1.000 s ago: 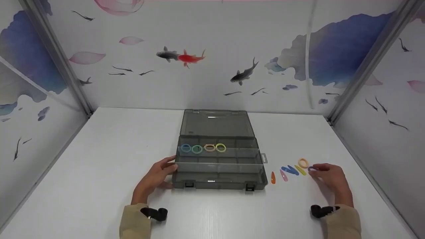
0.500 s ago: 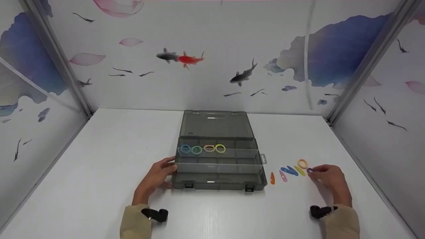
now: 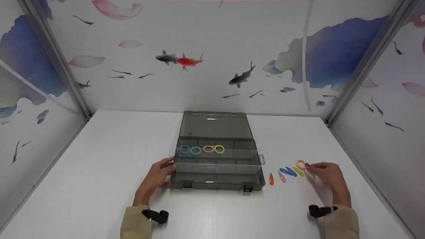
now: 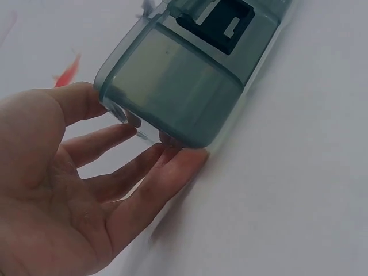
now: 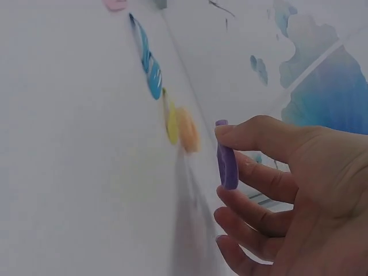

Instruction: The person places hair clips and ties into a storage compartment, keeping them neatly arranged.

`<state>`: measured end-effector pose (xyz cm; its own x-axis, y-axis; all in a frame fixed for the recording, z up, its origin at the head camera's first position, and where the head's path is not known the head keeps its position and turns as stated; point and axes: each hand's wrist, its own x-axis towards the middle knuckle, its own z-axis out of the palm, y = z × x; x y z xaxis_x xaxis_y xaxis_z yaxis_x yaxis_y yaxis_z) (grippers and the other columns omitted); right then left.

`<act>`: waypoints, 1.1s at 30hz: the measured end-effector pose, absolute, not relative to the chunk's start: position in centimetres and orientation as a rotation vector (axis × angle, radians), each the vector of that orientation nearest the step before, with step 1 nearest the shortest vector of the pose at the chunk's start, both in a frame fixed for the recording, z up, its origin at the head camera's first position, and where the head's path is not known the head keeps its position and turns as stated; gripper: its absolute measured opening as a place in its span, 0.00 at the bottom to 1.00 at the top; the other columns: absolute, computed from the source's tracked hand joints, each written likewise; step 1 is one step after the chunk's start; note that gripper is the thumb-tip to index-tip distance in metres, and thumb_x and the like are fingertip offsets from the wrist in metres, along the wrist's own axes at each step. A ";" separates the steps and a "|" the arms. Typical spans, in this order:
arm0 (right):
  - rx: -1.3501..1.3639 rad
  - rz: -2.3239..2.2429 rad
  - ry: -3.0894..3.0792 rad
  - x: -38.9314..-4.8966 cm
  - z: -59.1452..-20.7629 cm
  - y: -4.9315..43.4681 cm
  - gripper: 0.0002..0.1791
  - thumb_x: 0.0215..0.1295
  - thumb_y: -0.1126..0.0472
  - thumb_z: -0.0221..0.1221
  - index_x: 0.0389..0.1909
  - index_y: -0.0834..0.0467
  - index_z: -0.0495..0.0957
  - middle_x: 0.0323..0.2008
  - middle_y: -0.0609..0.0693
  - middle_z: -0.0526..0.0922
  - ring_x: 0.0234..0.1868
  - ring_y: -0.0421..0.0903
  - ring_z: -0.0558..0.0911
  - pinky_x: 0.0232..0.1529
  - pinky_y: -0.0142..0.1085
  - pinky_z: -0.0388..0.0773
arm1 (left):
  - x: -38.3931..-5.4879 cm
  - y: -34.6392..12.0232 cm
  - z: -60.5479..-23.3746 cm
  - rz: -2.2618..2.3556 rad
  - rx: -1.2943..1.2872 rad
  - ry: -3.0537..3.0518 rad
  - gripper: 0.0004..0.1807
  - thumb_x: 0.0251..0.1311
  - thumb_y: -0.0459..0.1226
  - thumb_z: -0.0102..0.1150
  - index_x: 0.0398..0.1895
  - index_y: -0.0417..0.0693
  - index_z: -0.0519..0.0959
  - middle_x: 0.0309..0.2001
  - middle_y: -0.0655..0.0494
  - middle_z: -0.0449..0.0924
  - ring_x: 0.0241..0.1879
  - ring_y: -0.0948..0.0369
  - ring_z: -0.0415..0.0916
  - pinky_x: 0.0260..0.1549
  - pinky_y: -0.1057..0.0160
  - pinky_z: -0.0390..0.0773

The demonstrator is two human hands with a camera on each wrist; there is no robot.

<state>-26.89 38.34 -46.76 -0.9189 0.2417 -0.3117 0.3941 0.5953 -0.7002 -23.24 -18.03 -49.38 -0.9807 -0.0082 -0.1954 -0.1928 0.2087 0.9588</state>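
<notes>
A purple hair tie [image 5: 227,164] is pinched between thumb and fingers of my right hand [image 3: 327,172], lifted off the table. In the head view, the hair tie is mostly hidden by the fingertips. Just left of that hand lie an orange hair tie [image 3: 300,164] and several snap hair clips: yellow [image 3: 298,171], blue [image 3: 288,171], pink [image 3: 282,177] and orange [image 3: 271,179]. My left hand [image 3: 156,177] touches the left end of a grey see-through compartment box [image 3: 215,186], its fingers fairly straight along the wall [image 4: 172,86]. Several hair ties [image 3: 208,149] sit in the box's back row.
The box's lid [image 3: 215,124] is folded back towards the rear wall [image 3: 212,86]. Clear dividers [image 3: 217,168] split the box into rows. A hanging tab [image 3: 262,159] sticks out on its right side. Printed side walls flank the white table [image 3: 99,159].
My right hand has raised the purple hair tie off the table and shifted it slightly left, close to the orange hair tie. The left hand stays against the box.
</notes>
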 end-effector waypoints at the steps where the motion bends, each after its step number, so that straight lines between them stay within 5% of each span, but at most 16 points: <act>1: 0.527 -1.244 2.625 -26.8 -46.4 38.1 0.39 0.68 0.40 0.59 0.66 0.67 0.69 0.67 0.71 0.68 0.62 0.64 0.69 0.65 0.60 0.67 | -23.3 -18.0 -49.4 1.879 -0.193 2.324 0.27 0.72 0.39 0.52 0.73 0.50 0.67 0.70 0.40 0.68 0.63 0.44 0.73 0.31 0.57 0.85; 6: 0.477 -1.281 2.658 -26.5 -44.3 36.6 0.41 0.67 0.36 0.58 0.67 0.64 0.69 0.70 0.71 0.64 0.64 0.66 0.68 0.65 0.60 0.67 | -23.4 -18.0 -49.3 1.874 -0.187 2.329 0.27 0.73 0.39 0.52 0.74 0.49 0.67 0.70 0.40 0.68 0.64 0.44 0.73 0.31 0.58 0.84; 11: 0.363 -1.386 2.709 -26.7 -43.1 34.6 0.40 0.64 0.35 0.61 0.66 0.62 0.73 0.67 0.67 0.71 0.66 0.62 0.69 0.66 0.60 0.65 | -23.4 -18.1 -49.4 1.872 -0.195 2.336 0.27 0.72 0.39 0.53 0.73 0.51 0.67 0.70 0.41 0.69 0.63 0.45 0.74 0.30 0.59 0.84; 18: 0.217 -1.480 2.764 -27.2 -43.0 32.3 0.35 0.65 0.38 0.62 0.62 0.61 0.76 0.59 0.61 0.78 0.58 0.54 0.75 0.61 0.44 0.72 | -23.4 -18.1 -49.4 1.847 -0.208 2.327 0.27 0.73 0.40 0.53 0.74 0.52 0.66 0.71 0.42 0.69 0.65 0.45 0.73 0.31 0.59 0.83; 26: 0.076 -1.507 2.754 -27.9 -42.7 29.7 0.32 0.66 0.40 0.63 0.61 0.60 0.77 0.66 0.62 0.73 0.68 0.60 0.69 0.70 0.58 0.64 | -23.4 -18.4 -49.3 1.840 -0.180 2.320 0.28 0.73 0.41 0.53 0.75 0.51 0.65 0.73 0.41 0.66 0.67 0.44 0.71 0.32 0.59 0.83; 33: -0.135 -1.497 2.764 -29.2 -41.9 26.8 0.25 0.65 0.45 0.65 0.53 0.60 0.82 0.64 0.59 0.75 0.70 0.59 0.69 0.70 0.59 0.65 | -23.3 -18.4 -49.4 1.840 -0.166 2.295 0.29 0.74 0.41 0.53 0.76 0.51 0.64 0.74 0.42 0.64 0.67 0.44 0.70 0.33 0.59 0.83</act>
